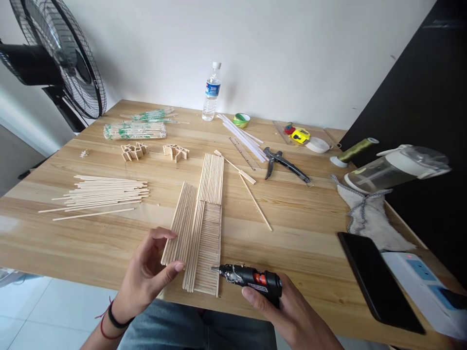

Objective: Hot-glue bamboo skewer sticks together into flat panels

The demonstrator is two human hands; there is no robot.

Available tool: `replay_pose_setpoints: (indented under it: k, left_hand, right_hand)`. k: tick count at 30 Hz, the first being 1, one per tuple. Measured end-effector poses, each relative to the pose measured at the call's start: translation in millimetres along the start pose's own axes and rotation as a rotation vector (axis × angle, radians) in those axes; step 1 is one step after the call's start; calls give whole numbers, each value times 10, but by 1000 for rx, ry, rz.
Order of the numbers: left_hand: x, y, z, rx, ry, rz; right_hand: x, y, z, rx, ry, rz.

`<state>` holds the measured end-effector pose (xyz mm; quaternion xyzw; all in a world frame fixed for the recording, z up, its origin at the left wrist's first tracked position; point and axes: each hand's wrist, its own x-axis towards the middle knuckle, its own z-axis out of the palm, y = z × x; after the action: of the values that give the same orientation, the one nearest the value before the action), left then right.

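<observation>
My left hand (pixel 151 270) grips the near end of a narrow panel of wooden sticks (pixel 181 218), thumb on one side and fingers on the other. This panel leans beside a longer stick panel (pixel 211 180). In the longer panel's near part, short crosswise sticks (pixel 207 248) fill the space right of several lengthwise ones. My right hand (pixel 279 311) is closed around a black glue gun (pixel 255 281). The gun's metal tip points left, over the crosswise sticks near their right edge; whether it touches them I cannot tell.
Loose sticks (pixel 105 194) lie left, with small stick pieces (pixel 134 150) and wrapped sticks (pixel 134 130) behind. A water bottle (pixel 211 92) stands near the wall. Pliers (pixel 288 165), a tumbler (pixel 394 167), a phone (pixel 379 282) and a power strip (pixel 426 291) are right.
</observation>
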<state>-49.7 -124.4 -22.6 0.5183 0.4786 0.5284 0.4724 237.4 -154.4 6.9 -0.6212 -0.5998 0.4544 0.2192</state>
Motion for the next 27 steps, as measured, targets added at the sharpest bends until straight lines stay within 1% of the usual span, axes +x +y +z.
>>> replay_pose_setpoints:
  k: [3,7,12,17,22,27]
  left_hand:
    - [-2,4,9,-17,2,-9]
    - [-6,-2,8,-42,12,-33]
    - [-1,-9,3,-45,-26,7]
    - [-3,-19,1,-51,-37,22]
    - [-4,-8,7,-64,-33,21]
    - [-18,-8,-4,-71,-58,13]
  right_hand:
    - [39,-39,-22,27,-8,-22]
    - [140,-123,-8,15,12,-103]
    - [302,-239,48,20,-10,-172]
    - [402,-273,76,33,-114,-231]
    - [402,-257,80,2,-109,-222]
    - [405,-269,62,-19,-112,-230]
